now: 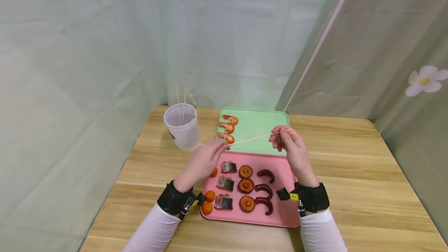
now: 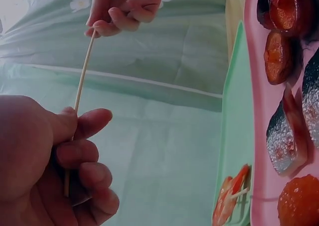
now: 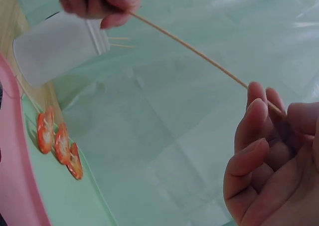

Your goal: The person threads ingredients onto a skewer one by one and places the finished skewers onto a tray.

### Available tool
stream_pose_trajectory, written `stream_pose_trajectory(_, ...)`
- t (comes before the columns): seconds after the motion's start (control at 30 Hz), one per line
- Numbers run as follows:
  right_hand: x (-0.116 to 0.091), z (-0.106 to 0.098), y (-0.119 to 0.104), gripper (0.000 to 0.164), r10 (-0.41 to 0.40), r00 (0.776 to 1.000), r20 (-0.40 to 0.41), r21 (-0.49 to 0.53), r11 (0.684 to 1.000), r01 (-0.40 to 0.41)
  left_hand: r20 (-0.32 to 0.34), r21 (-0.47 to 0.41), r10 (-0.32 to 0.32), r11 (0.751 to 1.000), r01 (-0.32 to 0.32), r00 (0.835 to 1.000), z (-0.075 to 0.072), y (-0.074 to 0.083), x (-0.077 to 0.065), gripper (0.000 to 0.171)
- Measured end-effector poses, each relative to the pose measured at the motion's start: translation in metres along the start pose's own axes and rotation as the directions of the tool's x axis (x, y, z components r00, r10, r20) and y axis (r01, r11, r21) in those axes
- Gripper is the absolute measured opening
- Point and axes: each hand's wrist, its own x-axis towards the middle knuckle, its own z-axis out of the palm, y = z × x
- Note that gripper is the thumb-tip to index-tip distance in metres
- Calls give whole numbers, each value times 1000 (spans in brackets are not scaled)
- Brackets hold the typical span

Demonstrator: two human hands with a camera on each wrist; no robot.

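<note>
A thin wooden skewer (image 1: 255, 138) stretches between both hands, over the green tray (image 1: 259, 125). My left hand (image 1: 205, 158) pinches one end between thumb and index finger, its other fingers curled in the left wrist view. Thumb and fingertips of my right hand (image 1: 292, 147) pinch the other end. Nothing is threaded on this skewer. Three shrimp (image 1: 227, 128) lie in a row at the green tray's left side, a stick running through them. Below the hands, the pink tray (image 1: 252, 221) carries orange balls (image 1: 207, 208), fish pieces (image 1: 225, 183), mushroom caps (image 1: 246, 185) and dark curled tentacles (image 1: 264, 190).
A white bucket (image 1: 185, 133) at the back left holds two upright skewers (image 1: 184, 102). The wooden table (image 1: 364, 182) extends to the right of the trays. Pale curtains (image 1: 224, 42) hang behind and beside it.
</note>
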Motion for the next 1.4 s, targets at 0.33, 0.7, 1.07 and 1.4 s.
stream_pose_trajectory(0.33,-2,-18,2,29,119,990,79,-353,932,-84,-72,2,37,999,-37,997,-8,-5,6,15)
stream_pose_trajectory(0.7,-18,-27,5,17,365,887,283,-683,726,-81,-74,36,52,998,-50,996,-19,-13,9,15)
stream_pose_trajectory(1.07,-43,-16,-3,16,487,803,344,-808,589,-11,-45,70,55,996,-51,997,-23,-13,8,15)
stream_pose_trajectory(1.4,-63,5,-2,27,570,773,279,-877,480,-37,-12,93,54,994,-53,998,-24,-14,9,14)
